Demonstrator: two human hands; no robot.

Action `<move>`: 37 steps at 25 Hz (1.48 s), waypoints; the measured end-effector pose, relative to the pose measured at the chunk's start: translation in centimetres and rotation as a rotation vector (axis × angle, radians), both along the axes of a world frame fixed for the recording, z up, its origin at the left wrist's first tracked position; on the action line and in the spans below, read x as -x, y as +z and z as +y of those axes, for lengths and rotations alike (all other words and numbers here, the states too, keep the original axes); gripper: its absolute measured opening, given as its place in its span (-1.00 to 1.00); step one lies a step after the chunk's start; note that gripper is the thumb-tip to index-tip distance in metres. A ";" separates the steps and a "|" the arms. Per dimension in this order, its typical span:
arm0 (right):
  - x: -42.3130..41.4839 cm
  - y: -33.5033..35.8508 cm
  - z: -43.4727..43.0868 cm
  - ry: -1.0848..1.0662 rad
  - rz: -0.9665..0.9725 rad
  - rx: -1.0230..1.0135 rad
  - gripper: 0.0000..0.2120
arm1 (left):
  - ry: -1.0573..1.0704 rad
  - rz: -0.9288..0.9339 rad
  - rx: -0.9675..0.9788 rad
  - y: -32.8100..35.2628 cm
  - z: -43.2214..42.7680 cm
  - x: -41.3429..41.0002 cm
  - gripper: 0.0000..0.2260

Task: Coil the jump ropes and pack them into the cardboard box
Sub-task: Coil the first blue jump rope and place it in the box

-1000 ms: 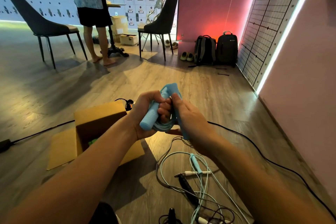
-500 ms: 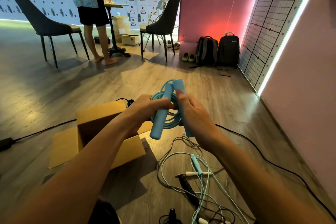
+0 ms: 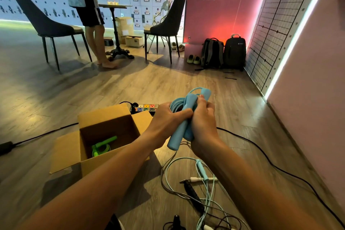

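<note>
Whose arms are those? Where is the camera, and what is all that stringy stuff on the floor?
No machine here: they belong to a person. The camera is worn on that person's head and looks down, so you see what they see. The left hand and the right hand both grip a blue rope, a jump rope wound into a bundle with its two handles side by side. To its left, on the wooden floor, stands an open box with a green rope inside. Nearer the person lie more ropes, loose and tangled. Farther back are chairs, two backpacks and another person.
</note>
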State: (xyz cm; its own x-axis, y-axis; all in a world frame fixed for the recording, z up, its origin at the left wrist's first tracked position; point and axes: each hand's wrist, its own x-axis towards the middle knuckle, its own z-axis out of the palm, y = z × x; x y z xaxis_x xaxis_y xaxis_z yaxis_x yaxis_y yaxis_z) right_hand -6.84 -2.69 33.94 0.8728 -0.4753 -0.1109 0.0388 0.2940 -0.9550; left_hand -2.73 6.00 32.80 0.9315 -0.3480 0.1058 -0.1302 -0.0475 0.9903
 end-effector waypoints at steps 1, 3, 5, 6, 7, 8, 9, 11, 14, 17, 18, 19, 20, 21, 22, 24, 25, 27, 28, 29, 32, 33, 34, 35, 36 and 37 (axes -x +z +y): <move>-0.1 0.0 0.1 -0.001 -0.003 -0.001 -0.82 | -0.006 -0.005 0.012 0.0 0.1 -0.1 -0.75; -0.2 0.1 0.2 -0.001 -0.033 -0.022 -0.87 | -0.004 0.009 0.055 0.1 0.3 -0.3 -0.81; 0.0 0.4 0.4 0.002 -0.079 -0.069 -0.84 | 0.022 0.044 0.123 0.3 0.5 -0.3 -0.83; 0.0 0.5 0.5 0.011 -0.096 -0.080 -0.80 | 0.036 0.053 0.155 0.3 0.6 -0.3 -0.82; -0.1 0.6 0.6 0.029 -0.101 -0.066 -0.78 | 0.053 0.051 0.178 0.3 0.7 -0.4 -0.79; -0.1 0.7 0.8 0.050 -0.100 -0.039 -0.78 | 0.073 0.038 0.185 0.2 0.9 -0.5 -0.75; -0.1 0.7 1.2 0.079 -0.096 -0.013 -0.79 | 0.099 0.031 0.191 0.2 1.1 -0.7 -0.73; -0.5 0.6 2.1 0.137 -0.093 0.017 -0.78 | 0.161 0.045 0.224 0.1 1.7 -0.9 -0.80; -1.6 -0.1 4.1 0.216 -0.126 0.011 -0.70 | 0.224 0.128 0.288 0.1 3.3 -1.7 -0.79; -2.2 -0.6 5.1 0.268 -0.139 0.005 -0.60 | 0.096 0.184 0.213 0.2 6.0 -2.7 -0.65; -2.2 -0.6 5.2 0.300 -0.115 0.001 -0.60 | 0.035 0.197 0.149 0.1 7.4 -2.9 -0.67; -2.2 -0.5 5.1 0.343 -0.083 0.006 -0.59 | -0.018 0.217 0.081 0.1 8.8 -3.0 -0.72; -2.4 -0.6 5.2 0.387 -0.046 0.021 -0.56 | -0.057 0.251 0.029 0.0 10.2 -3.2 -0.74; -2.7 -0.7 5.5 0.430 -0.006 0.047 -0.54 | -0.078 0.304 0.007 -0.1 11.6 -3.4 -0.74; -3.2 -1.0 6.0 0.466 0.030 0.081 -0.51 | -0.082 0.367 0.005 -0.4 12.9 -3.6 -0.70; -4.6 -2.2 7.4 0.506 0.077 0.164 -0.49 | -0.059 0.444 -0.002 -1.7 15.1 -4.5 -0.64; -5.4 -3.0 7.8 0.526 0.096 0.192 -0.49 | -0.032 0.454 -0.014 -2.7 15.8 -5.1 -0.63; -7.9 -5.4 8.7 0.578 0.151 0.217 -0.49 | 0.055 0.463 -0.026 -5.6 17.1 -6.8 -0.58; -9.4 -7.1 9.0 0.595 0.185 0.229 -0.49 | 0.098 0.480 -0.033 -7.4 17.4 -7.7 -0.56; -11.1 -8.9 9.3 0.616 0.218 0.251 -0.49 | 0.128 0.502 -0.042 -9.4 17.8 -8.7 -0.57; -15.8 -15.3 10.1 0.686 0.297 0.290 -0.50 | 0.167 0.578 -0.071 -15.4 18.9 -11.8 -0.61; -17.3 -17.4 10.3 0.712 0.308 0.303 -0.50 | 0.169 0.596 -0.089 -17.3 19.3 -12.9 -0.61; -18.6 -19.4 10.4 0.743 0.309 0.330 -0.51 | 0.166 0.606 -0.122 -19.1 19.7 -13.9 -0.62; -20.2 -21.8 10.7 0.786 0.306 0.367 -0.52 | 0.166 0.616 -0.162 -21.4 20.2 -15.2 -0.65; -21.6 -24.0 10.9 0.826 0.297 0.409 -0.53 | 0.164 0.632 -0.203 -23.4 20.7 -16.3 -0.69; -22.8 -25.9 11.1 0.864 0.289 0.442 -0.54 | 0.158 0.655 -0.232 -25.3 21.3 -17.4 -0.71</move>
State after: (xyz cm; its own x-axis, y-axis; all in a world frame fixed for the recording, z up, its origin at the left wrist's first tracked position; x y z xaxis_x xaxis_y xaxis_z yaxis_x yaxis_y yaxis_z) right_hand 16.00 8.38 8.07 0.9050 0.2567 -0.3393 -0.2699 -0.2701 -0.9242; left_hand 14.68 27.30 7.50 0.8196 -0.1492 -0.5532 0.5140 -0.2354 0.8249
